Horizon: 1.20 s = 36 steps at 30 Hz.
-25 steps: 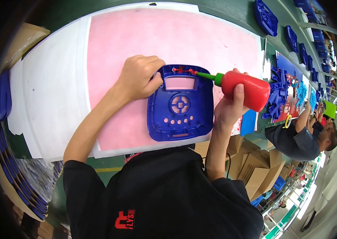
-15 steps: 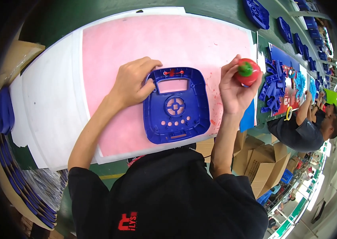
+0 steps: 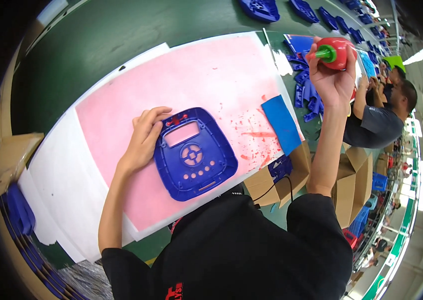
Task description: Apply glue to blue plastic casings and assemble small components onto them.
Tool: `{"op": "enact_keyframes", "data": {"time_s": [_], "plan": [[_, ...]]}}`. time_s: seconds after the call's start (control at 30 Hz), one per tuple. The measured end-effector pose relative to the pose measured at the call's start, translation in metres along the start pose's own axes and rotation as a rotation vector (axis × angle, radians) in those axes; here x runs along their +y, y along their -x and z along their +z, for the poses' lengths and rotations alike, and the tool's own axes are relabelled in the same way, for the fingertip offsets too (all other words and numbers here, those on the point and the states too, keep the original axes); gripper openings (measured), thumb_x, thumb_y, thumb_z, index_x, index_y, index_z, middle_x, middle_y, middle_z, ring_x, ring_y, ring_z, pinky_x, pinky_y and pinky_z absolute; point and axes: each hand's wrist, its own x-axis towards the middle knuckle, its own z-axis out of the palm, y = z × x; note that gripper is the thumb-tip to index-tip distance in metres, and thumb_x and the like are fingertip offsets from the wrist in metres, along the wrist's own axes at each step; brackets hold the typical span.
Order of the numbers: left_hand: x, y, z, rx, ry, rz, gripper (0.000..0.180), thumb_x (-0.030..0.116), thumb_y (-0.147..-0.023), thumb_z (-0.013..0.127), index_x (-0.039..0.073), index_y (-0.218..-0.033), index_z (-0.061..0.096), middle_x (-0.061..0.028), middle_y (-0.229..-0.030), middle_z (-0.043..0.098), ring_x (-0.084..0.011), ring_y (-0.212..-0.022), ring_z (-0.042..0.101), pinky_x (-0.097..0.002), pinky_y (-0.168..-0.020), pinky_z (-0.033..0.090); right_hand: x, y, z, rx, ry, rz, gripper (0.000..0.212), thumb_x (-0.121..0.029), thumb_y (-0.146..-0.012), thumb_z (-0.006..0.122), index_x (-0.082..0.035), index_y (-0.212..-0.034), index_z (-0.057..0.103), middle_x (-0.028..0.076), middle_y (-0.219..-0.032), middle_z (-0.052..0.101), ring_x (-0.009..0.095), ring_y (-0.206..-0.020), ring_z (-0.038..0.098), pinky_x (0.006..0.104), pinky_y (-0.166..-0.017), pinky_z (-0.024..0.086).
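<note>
Blue plastic panel (image 3: 211,149): lying on pink sheet (image 3: 171,75), centre of frame. Left hand (image 3: 144,137): against the panel's upper-left edge, grip unclear. Right hand (image 3: 334,82): grasping red squeeze bottle (image 3: 342,54), green-nozzled, upper right.

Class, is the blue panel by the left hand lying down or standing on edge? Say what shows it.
Lying down: the blue panel shows its broad face upward, with the pink sheet visible through its openings.
</note>
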Motion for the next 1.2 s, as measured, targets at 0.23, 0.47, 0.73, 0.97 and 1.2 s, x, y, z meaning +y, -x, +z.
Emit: {"op": "enact_keyframes", "data": {"time_s": [0.23,0.47,0.73,0.97,1.2], "plan": [[-0.012,-0.002,0.008,0.011,0.179,-0.034,0.031,0.012,-0.098,0.045,0.006,-0.126,0.056,-0.0079,-0.11,0.068,-0.0179,-0.108,0.047,-0.0349,-0.103,0.02,-0.016,0.006,-0.07,0.289,1.065,0.196,0.053,-0.035,-0.084,0.073,0.0,-0.12,0.055,0.009,-0.099,0.066,0.018,-0.086,0.067,0.0303,-0.075,0.054],[-0.015,-0.002,0.011,0.061,0.195,-0.059,0.03,0.012,-0.097,0.046,0.005,-0.123,0.059,-0.0084,-0.111,0.068,-0.0186,-0.11,0.044,-0.0351,-0.104,0.021,0.04,-0.05,-0.099,0.17,1.716,0.188,0.061,-0.058,-0.07,0.076,-0.001,-0.091,0.072,0.008,-0.075,0.068,0.014,-0.061,0.063,0.0249,-0.051,0.046],[-0.015,-0.001,0.014,0.057,0.191,-0.089,0.028,0.011,-0.097,0.046,0.002,-0.119,0.062,-0.008,-0.113,0.065,-0.0197,-0.111,0.045,-0.0344,-0.105,0.024,0.102,-0.129,-0.067,0.086,2.045,0.008,0.074,-0.067,-0.063,0.073,-0.001,-0.097,0.073,0.014,-0.086,0.071,0.022,-0.074,0.069,0.0315,-0.066,0.053],[-0.016,0.002,0.012,0.09,0.185,-0.054,0.028,0.012,-0.096,0.048,0.003,-0.118,0.064,-0.0084,-0.109,0.066,-0.02,-0.112,0.044,-0.0346,-0.103,0.025,0.093,-0.122,-0.054,0.102,2.142,0.128,0.078,-0.08,-0.074,0.05,-0.006,-0.068,0.071,0.01,-0.065,0.068,0.022,-0.056,0.067,0.0299,-0.056,0.054],[-0.019,-0.001,0.012,0.175,0.058,0.08,0.025,0.014,-0.094,0.051,0.004,-0.112,0.065,-0.0069,-0.1,0.068,-0.018,-0.097,0.055,-0.0349,-0.097,0.027,0.008,-0.039,-0.119,0.42,2.778,0.052,0.051,-0.049,-0.083,0.059,-0.001,-0.095,0.069,0.025,-0.093,0.07,0.041,-0.088,0.068,0.0517,-0.077,0.054]]}}
